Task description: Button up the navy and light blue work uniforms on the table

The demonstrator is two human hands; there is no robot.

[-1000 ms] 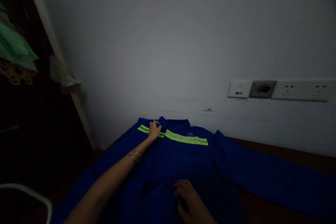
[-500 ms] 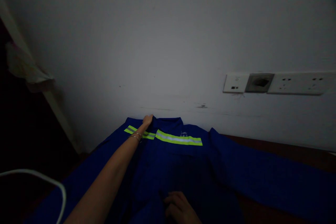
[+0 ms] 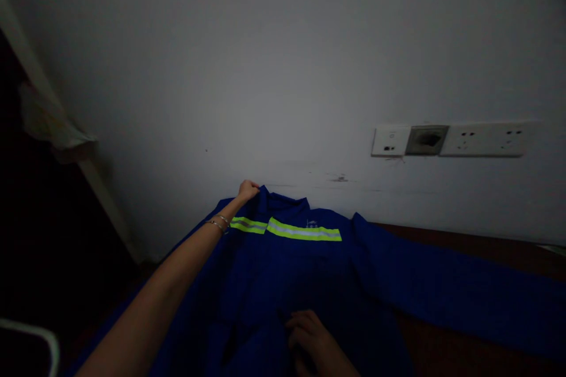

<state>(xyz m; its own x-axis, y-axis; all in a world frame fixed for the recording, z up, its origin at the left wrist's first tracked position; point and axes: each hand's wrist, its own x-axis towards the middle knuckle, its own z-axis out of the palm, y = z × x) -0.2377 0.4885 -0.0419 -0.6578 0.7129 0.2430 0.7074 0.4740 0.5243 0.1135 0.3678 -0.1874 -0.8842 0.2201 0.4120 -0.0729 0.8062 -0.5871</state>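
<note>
A blue work jacket (image 3: pixel 375 271) with yellow-green and silver reflective strips across the chest lies spread out, its collar toward the wall. My left hand (image 3: pixel 248 188) reaches far forward and is closed on the jacket's collar at the left side, lifting it a little. Two thin bracelets circle that wrist. Lower down, my right hand (image 3: pixel 312 336) rests at the front of the jacket with its fingers curled in on the cloth; the fingertips are partly in shadow. One sleeve stretches away to the right; the left part of the jacket is partly behind my left arm.
Behind the jacket rises a pale wall (image 3: pixel 265 82) with scuff marks. A row of sockets and switches (image 3: pixel 446 140) is fixed on it at right. Dark reddish wood (image 3: pixel 442 241) shows under the sleeve. A white cable (image 3: pixel 39 333) curves at lower left; a pale bag-like thing (image 3: pixel 55 121) hangs above.
My left hand has pulled the collar's left side slightly up toward the wall. My right hand has shifted a little right and stays on the cloth. The view has moved slightly.
</note>
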